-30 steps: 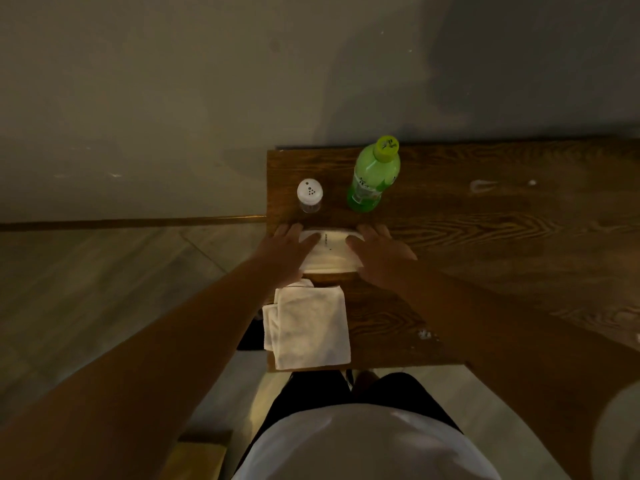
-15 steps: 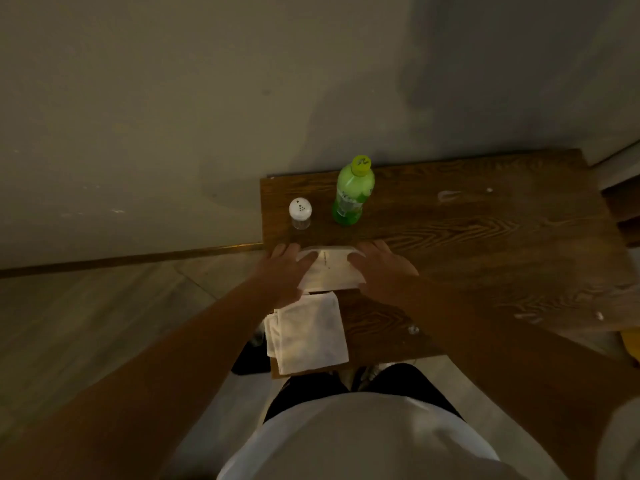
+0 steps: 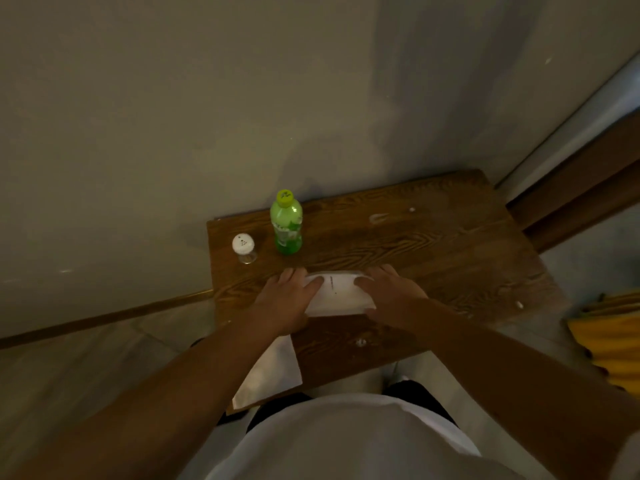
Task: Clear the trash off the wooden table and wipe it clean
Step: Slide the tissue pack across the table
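Dim, warm, grainy wide-angle view, edges bowed, soft shadows throughout.

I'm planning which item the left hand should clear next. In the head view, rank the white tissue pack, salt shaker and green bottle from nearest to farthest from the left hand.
1. White tissue pack: touched by the left hand, on the hand's right side.
2. Green bottle and salt shaker: both stand beyond the hand, the bottle straight ahead, the shaker to its left; too close to call.
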